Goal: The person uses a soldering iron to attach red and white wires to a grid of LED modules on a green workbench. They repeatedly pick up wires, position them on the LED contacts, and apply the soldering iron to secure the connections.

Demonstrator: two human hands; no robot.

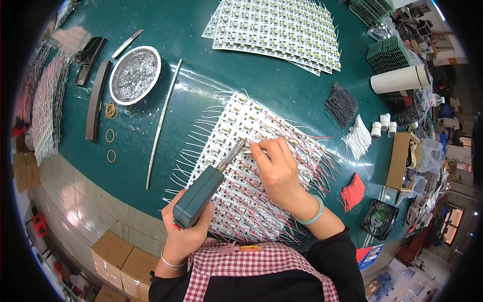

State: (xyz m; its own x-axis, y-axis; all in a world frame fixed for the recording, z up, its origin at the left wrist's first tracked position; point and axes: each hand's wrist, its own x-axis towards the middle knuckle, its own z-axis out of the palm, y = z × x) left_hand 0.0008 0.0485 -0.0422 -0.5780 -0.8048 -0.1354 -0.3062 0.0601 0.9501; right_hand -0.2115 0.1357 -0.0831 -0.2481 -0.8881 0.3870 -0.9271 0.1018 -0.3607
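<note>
My left hand [187, 226] is wrapped round the dark green handle of a soldering gun [201, 194]. Its metal tip points up and right onto a circuit board panel [229, 126] lying on the table. The thumb and forefinger of my right hand [278, 168] pinch a thin wire [249, 145] close to that tip; the fingers cover most of it. Rows of small components fill the white panel. White wires stick out along its left side, while red and white wires [251, 201] spread over its lower and right parts.
More wired panels [276, 32] lie stacked at the far side. To the left are a bowl of solder scraps [135, 75], a long thin rod [163, 126] and rubber bands [110, 135]. Black [342, 104], white [358, 138] and red wire bundles [353, 192] sit right, near a fan [379, 219].
</note>
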